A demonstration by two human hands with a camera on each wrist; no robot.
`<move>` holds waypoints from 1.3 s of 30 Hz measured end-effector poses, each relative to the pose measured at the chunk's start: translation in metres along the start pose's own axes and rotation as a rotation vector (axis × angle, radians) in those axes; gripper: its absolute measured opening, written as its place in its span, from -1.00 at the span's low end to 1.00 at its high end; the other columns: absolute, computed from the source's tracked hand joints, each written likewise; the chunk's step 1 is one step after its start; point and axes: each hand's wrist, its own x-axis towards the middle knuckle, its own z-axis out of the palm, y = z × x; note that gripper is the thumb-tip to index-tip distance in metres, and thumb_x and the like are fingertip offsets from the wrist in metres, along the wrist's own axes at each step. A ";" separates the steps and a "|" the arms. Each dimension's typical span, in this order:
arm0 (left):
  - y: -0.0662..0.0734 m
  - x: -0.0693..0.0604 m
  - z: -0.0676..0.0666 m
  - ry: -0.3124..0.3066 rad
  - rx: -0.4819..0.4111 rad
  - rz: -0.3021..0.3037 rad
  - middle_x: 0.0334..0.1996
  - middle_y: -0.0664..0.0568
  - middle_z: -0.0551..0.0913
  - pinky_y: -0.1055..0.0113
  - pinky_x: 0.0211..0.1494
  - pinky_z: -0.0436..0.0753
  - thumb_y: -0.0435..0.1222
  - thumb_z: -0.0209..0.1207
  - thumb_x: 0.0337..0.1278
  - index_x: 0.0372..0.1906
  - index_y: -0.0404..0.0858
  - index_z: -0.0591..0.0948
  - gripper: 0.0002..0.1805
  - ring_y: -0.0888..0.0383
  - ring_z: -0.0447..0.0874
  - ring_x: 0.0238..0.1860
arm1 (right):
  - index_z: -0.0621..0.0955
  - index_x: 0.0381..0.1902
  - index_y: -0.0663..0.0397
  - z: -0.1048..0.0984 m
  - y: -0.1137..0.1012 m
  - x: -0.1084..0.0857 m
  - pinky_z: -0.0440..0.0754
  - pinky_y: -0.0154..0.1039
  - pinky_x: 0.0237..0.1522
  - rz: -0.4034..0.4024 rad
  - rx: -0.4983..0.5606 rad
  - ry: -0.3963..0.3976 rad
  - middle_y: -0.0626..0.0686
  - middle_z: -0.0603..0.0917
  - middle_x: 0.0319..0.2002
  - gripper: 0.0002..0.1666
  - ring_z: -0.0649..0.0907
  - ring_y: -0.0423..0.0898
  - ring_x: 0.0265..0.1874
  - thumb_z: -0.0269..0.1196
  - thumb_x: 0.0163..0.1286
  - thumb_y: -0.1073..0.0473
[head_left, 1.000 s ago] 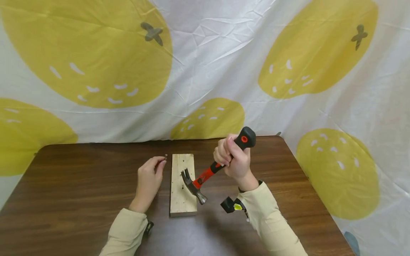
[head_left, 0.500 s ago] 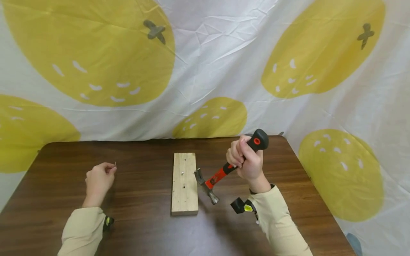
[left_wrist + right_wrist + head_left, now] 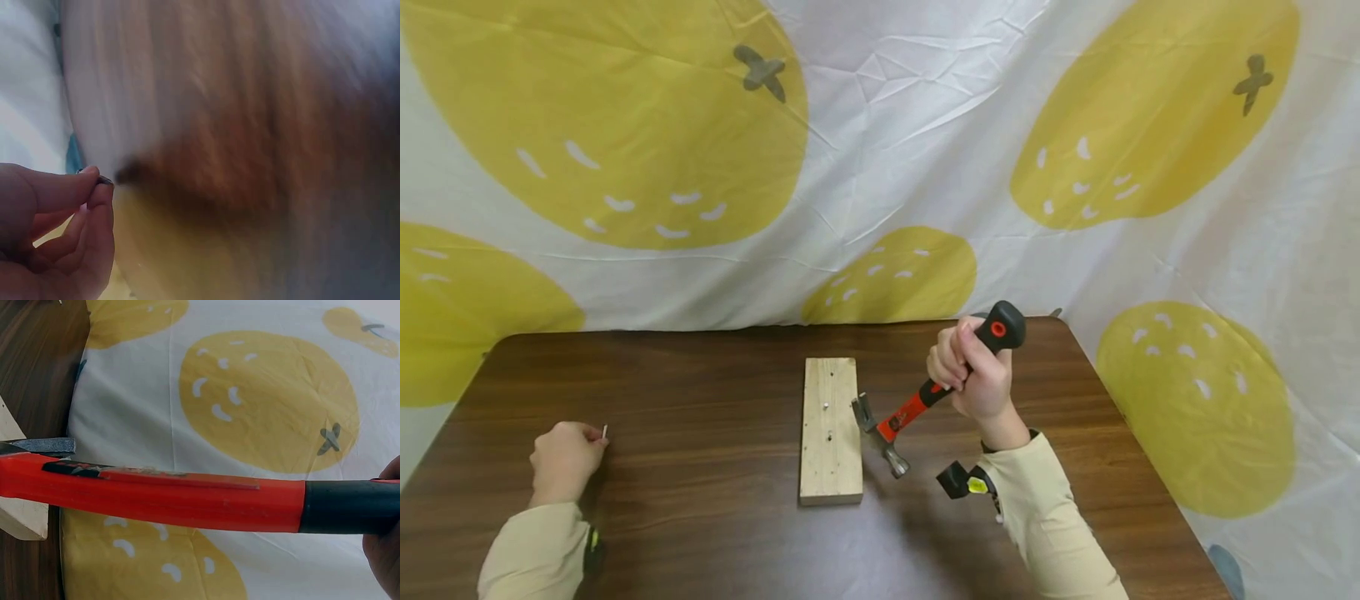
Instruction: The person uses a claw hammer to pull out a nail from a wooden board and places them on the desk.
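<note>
My left hand (image 3: 567, 458), low over the left side of the table, pinches a small nail (image 3: 605, 432) between thumb and fingertips. In the left wrist view only a short dark bit of the nail (image 3: 105, 180) shows. My right hand (image 3: 976, 373) grips a red and black claw hammer (image 3: 904, 414) by its handle, head pointing down to the left. The claw is close by the right edge of a pale wooden board (image 3: 830, 475); I cannot tell whether they touch. Small nails or holes mark the board's top, with one nail (image 3: 830, 436) standing out near its middle.
A dark brown wooden table (image 3: 715, 533) lies under the board. White cloth with yellow fruit shapes (image 3: 895, 275) hangs behind the table and along its right side. A black wrist camera (image 3: 955, 481) juts out beside the right sleeve.
My left hand has moved away from the board, far to the left and nearer to me, with the nail in its fingers. The hammer has shifted right, off the board's top.
</note>
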 end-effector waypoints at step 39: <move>0.157 -0.085 0.101 -0.324 -0.403 0.384 -0.13 -0.40 0.56 0.12 -0.15 0.61 -0.32 0.33 -0.14 0.05 -0.59 0.39 -0.36 -0.14 0.63 -0.18 | 0.22 -0.72 0.11 0.011 0.040 -0.004 -0.03 -0.30 -0.92 0.154 -0.122 0.144 -0.02 0.08 -0.86 -0.56 0.06 -0.17 -0.93 -0.02 0.38 0.21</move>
